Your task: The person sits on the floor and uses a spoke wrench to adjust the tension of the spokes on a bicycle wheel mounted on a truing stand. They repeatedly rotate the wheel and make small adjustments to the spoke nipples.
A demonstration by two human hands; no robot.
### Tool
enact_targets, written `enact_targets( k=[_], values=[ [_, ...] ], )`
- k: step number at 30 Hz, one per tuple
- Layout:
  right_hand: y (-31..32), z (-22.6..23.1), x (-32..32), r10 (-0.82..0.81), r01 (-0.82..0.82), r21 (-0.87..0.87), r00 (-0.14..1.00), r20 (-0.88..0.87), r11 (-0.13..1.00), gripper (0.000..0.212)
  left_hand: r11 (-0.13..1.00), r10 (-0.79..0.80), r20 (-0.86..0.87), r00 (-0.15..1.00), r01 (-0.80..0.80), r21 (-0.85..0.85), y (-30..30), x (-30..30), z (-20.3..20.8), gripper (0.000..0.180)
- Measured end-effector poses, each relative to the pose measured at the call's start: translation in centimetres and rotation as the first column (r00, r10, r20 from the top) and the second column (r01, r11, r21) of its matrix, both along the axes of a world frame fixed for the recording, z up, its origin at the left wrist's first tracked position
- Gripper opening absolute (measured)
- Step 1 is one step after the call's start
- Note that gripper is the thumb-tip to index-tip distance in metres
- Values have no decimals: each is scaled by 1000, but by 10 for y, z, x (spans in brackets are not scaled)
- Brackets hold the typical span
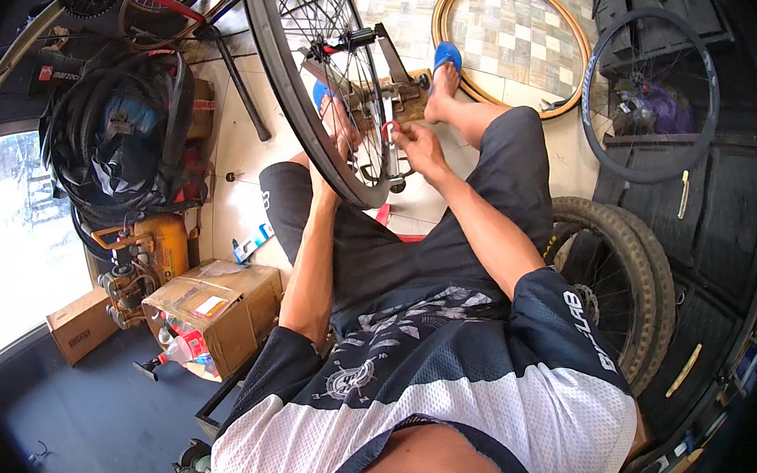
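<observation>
Wheel sits at 12 o'clock; R hand pinches red tool abt its 4 o'clock, L hand part-hidden behind it, grip unclear. Prob. best: seat tool square, turn in tiny amts.

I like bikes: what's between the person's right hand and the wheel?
A small red tool, held by the right hand, shows there in the head view. I can't tell if it touches the wheel.
</observation>
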State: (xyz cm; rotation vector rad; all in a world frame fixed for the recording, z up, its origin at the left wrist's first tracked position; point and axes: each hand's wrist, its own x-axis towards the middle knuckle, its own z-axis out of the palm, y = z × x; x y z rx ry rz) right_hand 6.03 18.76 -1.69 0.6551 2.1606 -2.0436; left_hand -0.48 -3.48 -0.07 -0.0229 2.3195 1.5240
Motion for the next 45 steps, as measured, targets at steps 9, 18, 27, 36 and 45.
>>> enact_targets(
  k=[9, 18, 27, 36, 45],
  values=[
    [26, 11, 3, -185, 185, 17, 983, -1, 983, 29, 976, -177, 289, 941, 130, 176, 42, -1, 51, 77],
    [26, -9, 1, -177, 178, 13, 983, -51, 984, 30, 974, -143, 259, 955, 90, 206, 50, 3, 53, 60],
    [28, -1, 1, -152, 152, -2, 988, -11, 988, 32, 974, -149, 278, 949, 93, 205, 46, 3, 47, 69],
    [26, 3, 3, -172, 169, -69, 985, -34, 983, 34, 945, 98, 275, 957, -176, 277, 40, -5, 20, 73],
    [28, 10, 5, -124, 124, -46, 992, 10, 991, 34, 936, -54, 270, 961, -46, 350, 42, -1, 35, 62]
  ],
)
